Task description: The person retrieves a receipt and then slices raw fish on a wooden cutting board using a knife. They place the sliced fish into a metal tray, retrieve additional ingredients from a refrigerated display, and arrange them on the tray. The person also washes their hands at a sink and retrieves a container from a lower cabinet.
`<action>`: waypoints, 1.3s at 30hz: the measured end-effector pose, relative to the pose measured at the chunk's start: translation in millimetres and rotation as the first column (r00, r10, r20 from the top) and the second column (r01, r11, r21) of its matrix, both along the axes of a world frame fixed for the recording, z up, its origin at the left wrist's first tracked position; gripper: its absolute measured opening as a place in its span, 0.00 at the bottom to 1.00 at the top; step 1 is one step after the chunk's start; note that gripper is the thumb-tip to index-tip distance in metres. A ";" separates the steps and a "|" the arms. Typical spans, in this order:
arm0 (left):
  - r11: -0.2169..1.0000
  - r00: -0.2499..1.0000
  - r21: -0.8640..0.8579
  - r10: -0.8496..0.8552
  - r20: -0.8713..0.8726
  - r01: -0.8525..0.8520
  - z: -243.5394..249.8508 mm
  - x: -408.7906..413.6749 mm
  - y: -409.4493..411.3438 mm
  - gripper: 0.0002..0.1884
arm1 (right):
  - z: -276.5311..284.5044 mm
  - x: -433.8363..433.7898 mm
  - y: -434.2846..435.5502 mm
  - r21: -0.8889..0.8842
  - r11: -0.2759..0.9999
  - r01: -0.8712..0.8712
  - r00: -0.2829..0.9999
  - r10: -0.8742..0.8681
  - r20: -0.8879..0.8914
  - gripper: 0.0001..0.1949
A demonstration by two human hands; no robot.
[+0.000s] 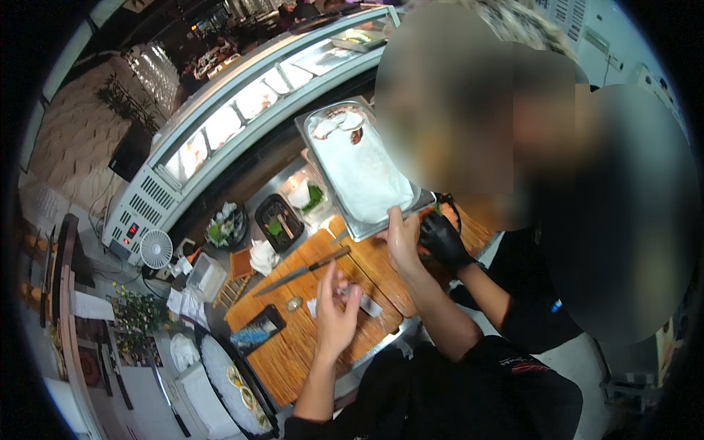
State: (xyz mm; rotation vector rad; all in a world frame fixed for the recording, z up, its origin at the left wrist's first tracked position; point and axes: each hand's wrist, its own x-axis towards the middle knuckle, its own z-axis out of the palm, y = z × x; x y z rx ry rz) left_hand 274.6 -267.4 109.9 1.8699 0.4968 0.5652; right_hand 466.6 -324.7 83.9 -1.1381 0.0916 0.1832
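Observation:
My right hand (404,236) grips the near edge of a steel pan (330,187), raised and tilted over the far side of the wooden cutting boards (291,352). White paper or cloth (368,170) covers most of the pan's inside, and pieces of reddish-skinned seafood, possibly octopus, (344,121) lie at its far end. My left hand (335,324) hovers over the near board, fingers apart and apparently holding nothing. Just beyond it lies a long knife (302,270) with a dark handle. A small roundish object (294,303) and a phone-like black object (258,330) rest to its left.
A co-worker's black-gloved hand (443,239) is in a bowl of food right of the pan. A black dish (279,223), a bowl of ice and greens (226,224) and a fan (156,248) stand behind. An ice tray with shellfish (220,363) borders the board's left.

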 end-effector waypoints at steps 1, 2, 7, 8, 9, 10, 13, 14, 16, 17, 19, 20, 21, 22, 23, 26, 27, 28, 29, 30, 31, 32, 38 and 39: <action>1.000 0.998 0.003 -0.003 -0.056 0.003 -2.8 -13.2 9.5 0.28 | 7.3 12.2 18.3 0.009 1.000 -0.002 0.997 0.001 0.075 0.16; 0.999 0.992 -0.008 -0.040 -0.122 0.039 -5.1 -25.5 15.4 0.29 | -5.2 47.0 33.7 0.067 0.997 0.049 0.998 -0.052 0.044 0.18; 0.985 0.983 -0.171 -0.065 -0.171 0.036 -46.0 -68.7 49.7 0.25 | 43.6 170.4 91.7 0.205 0.974 0.095 0.964 -0.141 0.224 0.21; 0.982 0.985 -0.184 -0.065 -0.161 0.035 -50.8 -74.6 56.5 0.23 | 44.3 197.7 102.1 0.022 0.992 0.123 0.963 -0.124 0.239 0.21; 0.974 0.988 -0.225 -0.070 -0.136 0.038 -52.4 -76.9 60.8 0.21 | 36.7 237.6 109.1 -0.044 0.995 0.090 0.975 -0.079 0.208 0.21; 0.968 0.987 -0.250 -0.051 -0.154 0.011 -53.6 -80.0 66.4 0.20 | 38.3 262.0 117.9 -0.040 0.994 0.100 0.979 -0.091 0.183 0.19; 0.946 0.975 -0.313 0.015 -0.222 -0.086 -60.0 -80.2 76.9 0.20 | 36.7 334.8 133.6 -0.151 0.985 0.078 0.973 -0.041 0.229 0.18; 0.938 0.965 -0.318 0.060 -0.256 -0.142 -59.9 -82.0 77.6 0.19 | 40.5 351.2 148.5 -0.127 0.987 0.094 0.964 -0.059 0.259 0.19; 0.900 0.945 -0.360 0.139 -0.296 -0.245 -50.1 -70.9 75.8 0.18 | 43.2 393.5 166.0 -0.145 0.988 0.052 0.959 -0.009 0.283 0.19; 0.869 0.933 -0.395 0.178 -0.313 -0.298 -37.8 -62.9 70.4 0.18 | 45.3 418.1 173.9 -0.131 0.991 0.033 0.964 0.003 0.267 0.19; 0.835 0.914 -0.417 0.227 -0.335 -0.360 -38.6 -46.3 64.6 0.18 | 45.7 459.8 191.0 -0.108 0.994 -0.007 0.975 0.031 0.222 0.20; 0.837 0.912 -0.406 0.238 -0.336 -0.367 -43.6 -38.6 61.7 0.18 | 45.3 477.1 200.7 -0.119 0.993 -0.008 0.980 0.031 0.199 0.21; 0.840 0.910 -0.395 0.246 -0.335 -0.373 -47.8 -28.8 61.3 0.18 | 44.0 493.0 211.3 -0.004 0.999 -0.051 0.977 0.051 0.209 0.23; 0.871 0.913 -0.369 0.187 -0.362 -0.325 -45.7 -15.1 64.3 0.18 | 44.2 505.1 224.1 0.111 0.989 -0.099 0.972 0.072 0.222 0.25; 0.899 0.913 -0.345 0.125 -0.389 -0.270 -42.5 -1.6 68.1 0.19 | 44.4 517.1 233.5 0.136 0.980 -0.147 0.974 0.119 0.194 0.29; 0.832 0.927 -0.499 0.045 -0.373 -0.241 -29.5 40.1 77.0 0.20 | 45.3 552.4 248.7 0.118 0.918 -0.379 0.926 0.377 0.040 0.31; 0.846 0.936 -0.496 0.010 -0.351 -0.195 -31.3 49.1 83.6 0.20 | 44.3 566.1 249.7 -0.019 0.928 -0.372 0.927 0.372 0.038 0.32; 0.856 0.943 -0.492 -0.017 -0.333 -0.159 -32.7 56.3 88.9 0.20 | 40.7 576.8 253.6 -0.191 0.919 -0.346 0.924 0.368 0.099 0.28; 0.856 0.931 -0.490 -0.028 -0.364 -0.166 -34.4 64.5 96.3 0.20 | 39.1 598.9 246.5 -0.296 0.908 -0.296 0.933 0.342 0.115 0.25; 0.856 0.918 -0.488 -0.039 -0.395 -0.174 -36.4 71.9 105.3 0.20 | 37.3 620.5 240.7 -0.395 0.886 -0.243 0.939 0.317 0.134 0.22; 0.851 0.902 -0.487 -0.038 -0.430 -0.196 -37.5 77.1 112.8 0.19 | 36.7 631.3 244.9 -0.420 0.890 -0.180 0.952 0.265 0.155 0.19; 0.847 0.885 -0.490 -0.050 -0.463 -0.208 -39.4 82.7 121.8 0.19 | 36.9 646.1 241.6 -0.446 0.889 -0.105 0.962 0.204 0.179 0.17; 0.983 0.696 -0.163 -0.059 -0.716 -0.084 -12.4 137.3 169.1 0.16 | 29.9 720.5 246.2 -0.166 0.983 -0.073 0.976 0.104 0.190 0.20; 0.980 0.700 -0.169 -0.047 -0.713 -0.106 -39.7 125.9 173.2 0.16 | 25.7 729.4 256.4 -0.120 0.991 -0.064 0.982 0.084 0.172 0.18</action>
